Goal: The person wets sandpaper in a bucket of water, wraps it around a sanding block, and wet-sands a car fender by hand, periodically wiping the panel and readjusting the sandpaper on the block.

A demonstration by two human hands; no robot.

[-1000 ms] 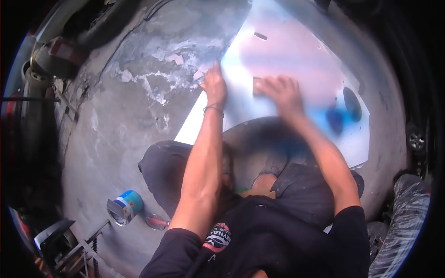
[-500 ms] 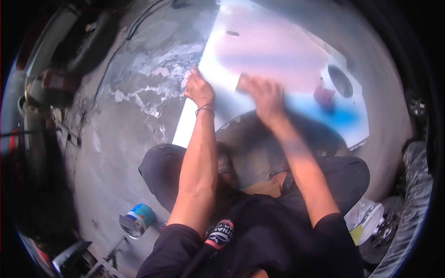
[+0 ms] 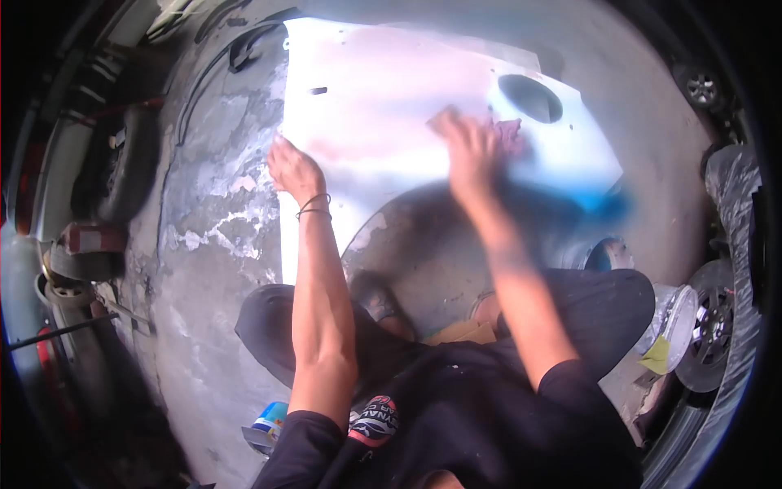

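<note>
A white car body panel with pinkish patches and a curved wheel-arch cutout lies in front of my crossed legs. My left hand is closed around its left edge; the fingertips beneath are hidden. Over the panel's middle, my right hand grips a small brown sanding block, blurred by motion and partly covered by the fingers. Just right of that hand, a crumpled dusky-pink cloth rests on the panel, below an oval hole. A blurred blue patch shows at the panel's lower right.
A blue-labelled tin stands on the concrete floor at lower left. To my right are a clear plastic tub, a wheel and a plastic-wrapped item. Tyres and car parts line the left side.
My view has turned, so the panel sits further left in it. My right hand has travelled rightward over the panel, closer to the pink cloth. The left hand keeps its hold on the edge.
</note>
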